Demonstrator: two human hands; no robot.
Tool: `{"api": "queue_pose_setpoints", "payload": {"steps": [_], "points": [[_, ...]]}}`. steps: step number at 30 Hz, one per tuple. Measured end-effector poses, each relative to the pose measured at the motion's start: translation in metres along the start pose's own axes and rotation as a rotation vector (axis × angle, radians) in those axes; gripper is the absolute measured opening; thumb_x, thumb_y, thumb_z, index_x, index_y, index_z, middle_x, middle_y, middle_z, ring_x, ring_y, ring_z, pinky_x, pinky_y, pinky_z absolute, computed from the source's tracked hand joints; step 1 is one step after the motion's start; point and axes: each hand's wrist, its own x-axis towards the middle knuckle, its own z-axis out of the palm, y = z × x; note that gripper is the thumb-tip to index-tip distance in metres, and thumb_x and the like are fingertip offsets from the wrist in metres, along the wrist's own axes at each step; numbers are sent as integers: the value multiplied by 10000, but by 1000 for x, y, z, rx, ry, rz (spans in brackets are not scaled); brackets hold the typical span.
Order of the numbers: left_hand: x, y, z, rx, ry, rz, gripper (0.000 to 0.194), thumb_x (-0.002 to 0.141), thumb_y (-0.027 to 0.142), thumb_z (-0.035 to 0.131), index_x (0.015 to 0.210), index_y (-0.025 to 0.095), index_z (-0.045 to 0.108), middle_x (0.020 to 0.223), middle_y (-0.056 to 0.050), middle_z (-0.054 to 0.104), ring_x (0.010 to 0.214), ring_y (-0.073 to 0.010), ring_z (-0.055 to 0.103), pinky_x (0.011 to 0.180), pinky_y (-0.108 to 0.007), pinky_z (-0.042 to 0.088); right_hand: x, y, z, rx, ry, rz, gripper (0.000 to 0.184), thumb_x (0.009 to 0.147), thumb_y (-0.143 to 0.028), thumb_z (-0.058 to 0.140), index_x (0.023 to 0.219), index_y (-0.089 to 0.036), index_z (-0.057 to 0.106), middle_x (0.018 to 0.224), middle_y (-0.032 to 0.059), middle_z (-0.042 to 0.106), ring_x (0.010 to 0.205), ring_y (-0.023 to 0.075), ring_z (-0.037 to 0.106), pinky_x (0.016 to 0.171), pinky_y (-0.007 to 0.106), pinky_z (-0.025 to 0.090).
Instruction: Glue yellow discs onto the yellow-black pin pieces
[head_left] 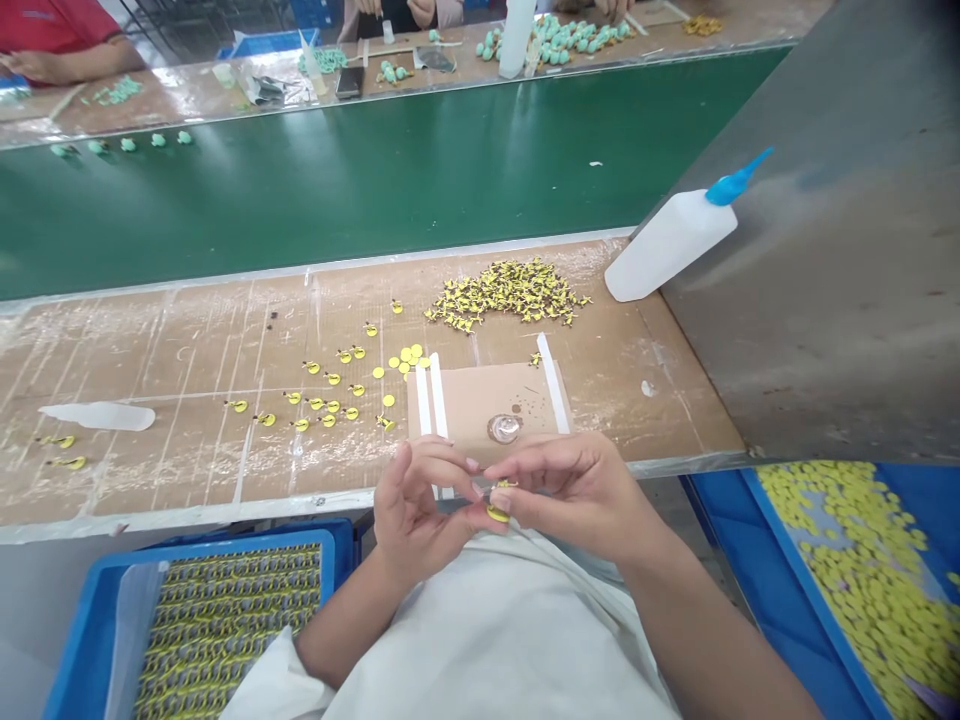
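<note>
Yellow disc (498, 514), with a small piece just above it, sits between the fingertips of both hands, beyond the near edge of the table (187, 335). Left hand (429, 505) pinches with thumb and fingers; right hand (576, 490) closes its thumb and forefinger on the small piece from the other side. Exactly which fingertips bear on the disc is hard to tell. Just past the hands lies a taped cardboard sheet (480, 392) with a shiny clear patch (504, 429) on it. Loose yellow discs (407, 355) lie at its far left corner, and farther back is a pile of tiny yellow-and-dark pieces (510, 294). One white bottle (671, 245) with a blue nozzle rests beside a grey panel (832, 290).
</note>
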Motion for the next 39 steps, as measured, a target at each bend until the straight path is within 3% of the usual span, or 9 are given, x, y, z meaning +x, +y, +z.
{"api": "queue_pose_setpoints", "payload": {"steps": [5,11,15,20,28,39], "points": [[-4,-1,-4,44,57,-9,1032,657,295,908,1512,332,331,767,60,715,771,-171,714,946,-393,509,2,4,1,-7,-6,40,269,772,-254,818,1011,-141,772,718,40,715,595,124,646,551,224,526],[-12,4,-9,107,2,-44,1082,705,334,870,1558,322,205,927,-10,798,922,-233,756,1065,-497,462,7,10,5,27,-6,66,376,742,-234,839,1072,-171,669,657,-11,664,562,104,624,545,195,508],[-19,9,-14,138,-27,-60,1060,745,326,835,1576,254,181,996,-64,804,1023,-255,744,1108,-491,449,11,21,11,10,-26,98,362,734,-211,838,1034,-181,636,634,-32,638,505,82,583,485,169,453],[-31,11,-23,171,-7,-110,1040,762,325,821,1577,249,178,983,-52,806,1066,-253,731,1125,-482,445,16,38,20,92,-70,177,418,718,-230,856,1046,-198,598,639,-56,609,463,71,539,454,178,437],[-38,15,-36,234,26,-89,1023,769,289,824,1570,203,192,965,-49,808,1007,-226,751,1145,-441,419,25,46,30,66,-126,213,449,741,-290,847,1087,-189,578,648,-45,587,517,86,550,469,181,445],[-51,15,-51,286,7,-130,951,795,319,804,1552,251,234,964,-32,807,950,-227,765,1130,-471,422,31,60,40,111,-172,297,475,694,-315,877,1045,-206,576,641,-56,587,500,83,544,462,176,445]]}}
